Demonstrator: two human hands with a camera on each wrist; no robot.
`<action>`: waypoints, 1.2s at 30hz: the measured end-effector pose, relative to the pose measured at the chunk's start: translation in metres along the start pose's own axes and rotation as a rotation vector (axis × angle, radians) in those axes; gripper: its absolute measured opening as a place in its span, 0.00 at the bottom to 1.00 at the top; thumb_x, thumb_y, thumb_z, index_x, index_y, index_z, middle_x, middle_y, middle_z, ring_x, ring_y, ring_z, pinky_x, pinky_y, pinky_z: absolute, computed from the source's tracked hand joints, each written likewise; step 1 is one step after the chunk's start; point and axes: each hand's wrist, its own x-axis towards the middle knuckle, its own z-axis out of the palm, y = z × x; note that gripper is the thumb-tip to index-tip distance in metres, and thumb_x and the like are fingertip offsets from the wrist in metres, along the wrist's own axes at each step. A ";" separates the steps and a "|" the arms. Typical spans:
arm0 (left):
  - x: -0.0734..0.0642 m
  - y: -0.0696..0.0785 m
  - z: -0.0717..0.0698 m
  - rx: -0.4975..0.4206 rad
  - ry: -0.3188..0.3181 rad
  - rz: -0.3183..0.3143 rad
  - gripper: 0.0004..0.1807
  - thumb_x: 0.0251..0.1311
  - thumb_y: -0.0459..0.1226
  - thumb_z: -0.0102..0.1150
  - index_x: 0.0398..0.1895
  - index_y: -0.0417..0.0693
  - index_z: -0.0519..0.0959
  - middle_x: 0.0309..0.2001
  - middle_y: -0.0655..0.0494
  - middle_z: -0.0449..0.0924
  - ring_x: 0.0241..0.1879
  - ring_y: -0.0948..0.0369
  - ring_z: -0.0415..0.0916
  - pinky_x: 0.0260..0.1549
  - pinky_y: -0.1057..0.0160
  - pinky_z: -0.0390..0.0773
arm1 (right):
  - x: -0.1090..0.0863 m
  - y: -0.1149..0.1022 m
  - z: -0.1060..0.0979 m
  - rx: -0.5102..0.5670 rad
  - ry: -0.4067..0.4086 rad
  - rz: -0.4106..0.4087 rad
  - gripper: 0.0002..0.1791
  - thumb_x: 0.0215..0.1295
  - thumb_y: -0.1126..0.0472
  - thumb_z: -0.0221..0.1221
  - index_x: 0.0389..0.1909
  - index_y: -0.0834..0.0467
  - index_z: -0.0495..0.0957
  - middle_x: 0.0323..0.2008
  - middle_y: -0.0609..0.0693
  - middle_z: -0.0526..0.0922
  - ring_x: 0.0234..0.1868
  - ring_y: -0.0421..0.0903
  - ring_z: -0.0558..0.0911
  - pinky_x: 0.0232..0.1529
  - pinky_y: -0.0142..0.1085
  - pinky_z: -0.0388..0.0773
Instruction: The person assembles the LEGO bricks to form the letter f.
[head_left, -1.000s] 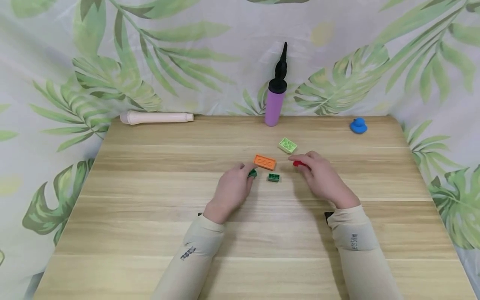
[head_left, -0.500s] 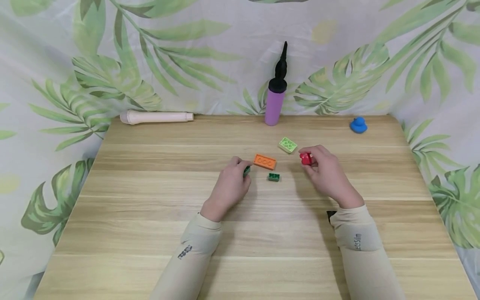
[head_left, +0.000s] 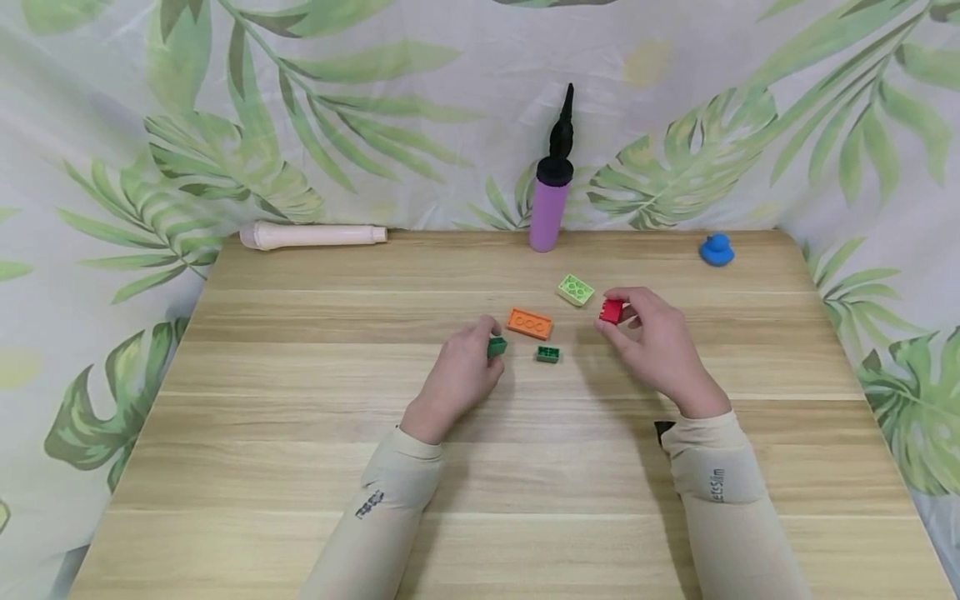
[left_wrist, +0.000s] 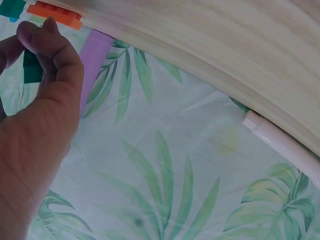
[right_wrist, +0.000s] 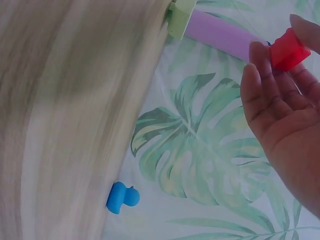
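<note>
"The right hand (head_left: 662, 350) had drawn off to its own right over that second, and the red block (head_left: 611, 311) went with it, ending up with its bumpy edge toward the other hand. The left hand (head_left: 459, 377) had eased back slightly with its green block (head_left: 497, 347)."

"Were both hands clamped?"

"Yes. The right pinched the red block between thumb and fingertips; the left had the green one in the same sort of pinch, partly covered by its fingers."

"How was that best done?"

"I'd have said lightly, by the sides, leaving the bumps uncovered, and turning each block with the fingers rather than the wrist. The left hand needed care, I thought: the orange block (head_left: 530, 323) lay just beyond its fingertips and could have been knocked."

"And the others?"

"They hadn't shifted on the desk (head_left: 570, 492). A second green block (head_left: 547, 355) sat to the left hand's right, and a lime block (head_left: 575, 290) just to the right hand's left."
</note>
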 end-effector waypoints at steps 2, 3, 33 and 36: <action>0.000 0.000 0.000 -0.008 0.002 0.000 0.14 0.66 0.28 0.65 0.53 0.42 0.77 0.44 0.47 0.86 0.39 0.55 0.83 0.40 0.55 0.87 | 0.000 0.000 0.000 0.006 0.000 0.002 0.24 0.73 0.57 0.68 0.64 0.63 0.77 0.49 0.58 0.85 0.49 0.56 0.84 0.52 0.55 0.82; 0.000 -0.001 0.000 -0.010 0.006 0.003 0.13 0.67 0.28 0.64 0.52 0.42 0.77 0.42 0.48 0.85 0.38 0.55 0.82 0.39 0.56 0.86 | 0.000 0.000 0.000 0.009 0.001 0.002 0.24 0.73 0.57 0.68 0.64 0.63 0.77 0.49 0.58 0.85 0.49 0.56 0.84 0.52 0.55 0.82; -0.003 0.000 -0.007 0.125 -0.151 -0.105 0.11 0.66 0.24 0.54 0.34 0.51 0.77 0.20 0.57 0.66 0.19 0.60 0.63 0.18 0.64 0.62 | -0.001 0.001 0.000 0.029 0.096 -0.114 0.13 0.65 0.67 0.72 0.48 0.63 0.82 0.41 0.54 0.83 0.42 0.52 0.85 0.52 0.52 0.86; -0.004 -0.002 -0.005 0.115 -0.176 -0.091 0.10 0.68 0.25 0.53 0.39 0.49 0.77 0.25 0.54 0.70 0.23 0.58 0.66 0.20 0.62 0.65 | -0.002 0.002 -0.001 0.030 0.113 -0.122 0.13 0.65 0.67 0.72 0.47 0.63 0.83 0.41 0.55 0.83 0.42 0.52 0.85 0.51 0.52 0.86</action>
